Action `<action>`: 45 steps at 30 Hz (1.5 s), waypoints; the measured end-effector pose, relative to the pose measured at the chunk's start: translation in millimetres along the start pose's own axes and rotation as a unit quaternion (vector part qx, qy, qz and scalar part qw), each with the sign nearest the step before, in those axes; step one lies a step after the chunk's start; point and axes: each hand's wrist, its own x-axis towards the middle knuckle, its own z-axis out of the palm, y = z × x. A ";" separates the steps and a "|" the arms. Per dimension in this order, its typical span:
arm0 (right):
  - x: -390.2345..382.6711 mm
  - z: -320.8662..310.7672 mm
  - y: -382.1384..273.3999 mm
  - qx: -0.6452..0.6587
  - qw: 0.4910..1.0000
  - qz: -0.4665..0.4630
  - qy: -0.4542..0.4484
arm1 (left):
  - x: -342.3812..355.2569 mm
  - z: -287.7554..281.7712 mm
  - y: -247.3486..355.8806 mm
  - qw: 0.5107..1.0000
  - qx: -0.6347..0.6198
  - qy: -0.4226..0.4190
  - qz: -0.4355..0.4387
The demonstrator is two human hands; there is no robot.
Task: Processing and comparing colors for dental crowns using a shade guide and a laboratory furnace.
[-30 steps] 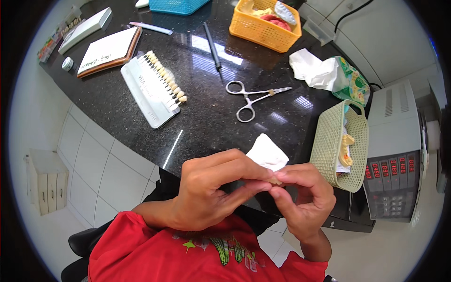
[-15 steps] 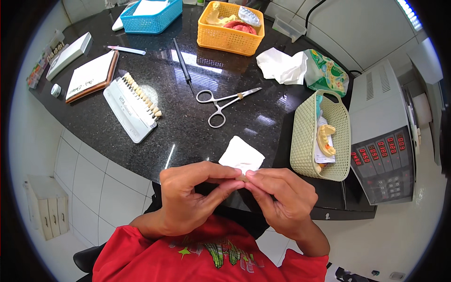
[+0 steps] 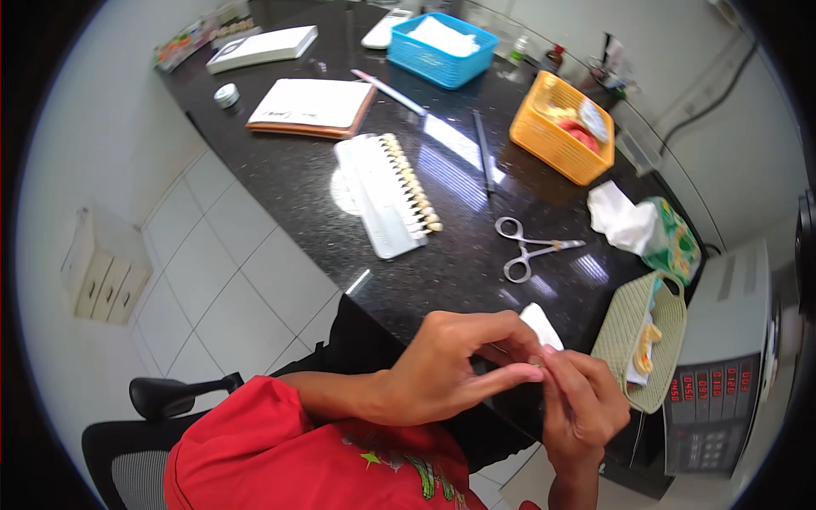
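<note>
My left hand (image 3: 455, 365) and my right hand (image 3: 588, 404) meet at their fingertips over the near table edge. Both are closed in a pinch on a small tan piece (image 3: 535, 361), mostly hidden by the fingers; its kind is too small to make out. Just beyond my fingers lies a folded white tissue (image 3: 541, 325), partly covered by them. Farther off, a pair of scissor-handled forceps (image 3: 522, 257) rests on the dark table. To the left of the forceps is a tooth shade guide (image 3: 370, 200) with a row of tooth-coloured tabs.
At the right stand a pale green basket (image 3: 620, 327) holding a dental model (image 3: 648, 348), and a grey machine (image 3: 722, 365) with red digits. An orange basket (image 3: 552, 149), a blue basket (image 3: 438, 64), a notepad (image 3: 310, 104) and a slim black instrument (image 3: 484, 149) occupy the far side.
My view has swung left, so the table and hands appear farther right. Both hands keep their fingertips together on the small piece. Things on the table stay in place.
</note>
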 end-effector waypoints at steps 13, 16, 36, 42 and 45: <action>79.6 -9.2 -36.7 0.003 0.994 -0.012 -0.106 | -10.7 -68.2 7.6 0.996 0.013 0.040 0.076; 96.9 11.5 -15.6 0.005 0.993 0.029 -0.118 | -16.8 -103.0 6.3 0.993 0.067 0.064 0.077; 233.1 159.1 18.1 0.115 0.921 0.189 -0.321 | 9.9 -162.8 -5.0 0.857 0.502 0.023 0.115; 237.1 163.1 12.1 0.048 0.917 0.212 -0.336 | 8.5 -162.5 -9.5 0.860 0.493 0.037 0.126; 240.5 163.6 22.4 0.017 0.921 0.219 -0.321 | 7.0 -162.8 -8.0 0.862 0.491 0.040 0.121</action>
